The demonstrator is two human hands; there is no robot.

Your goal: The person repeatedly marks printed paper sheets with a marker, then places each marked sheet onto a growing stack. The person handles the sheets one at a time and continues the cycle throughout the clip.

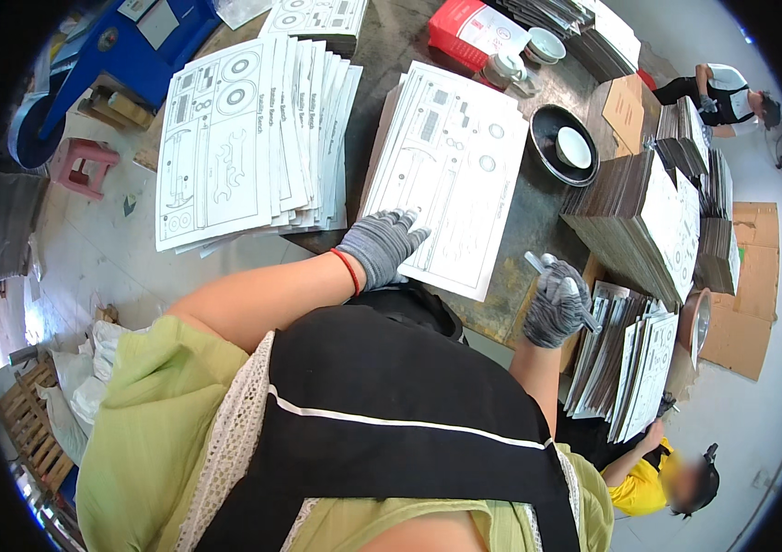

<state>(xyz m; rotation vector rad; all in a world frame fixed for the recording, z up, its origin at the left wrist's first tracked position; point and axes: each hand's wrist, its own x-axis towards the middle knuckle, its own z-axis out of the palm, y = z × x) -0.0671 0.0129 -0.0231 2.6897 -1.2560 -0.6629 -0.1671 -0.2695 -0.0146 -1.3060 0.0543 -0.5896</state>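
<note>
In front of me lies a stack of printed boards with line drawings of tools. My left hand, in a grey glove, rests on its near left edge with fingers stretched over the top board. At the right, near the table edge, my gloved right hand is closed around a slim greyish stick-like tool; its ends stick out on both sides of the fist, and its exact kind does not show. Left of the stack, a fanned pile of similar printed boards overlaps the table edge.
Beyond the stack are a red-and-white bag, a white bowl and a black dish holding a small white cup. Tall board stacks line the right. Two people work at the right; blue machinery stands far left.
</note>
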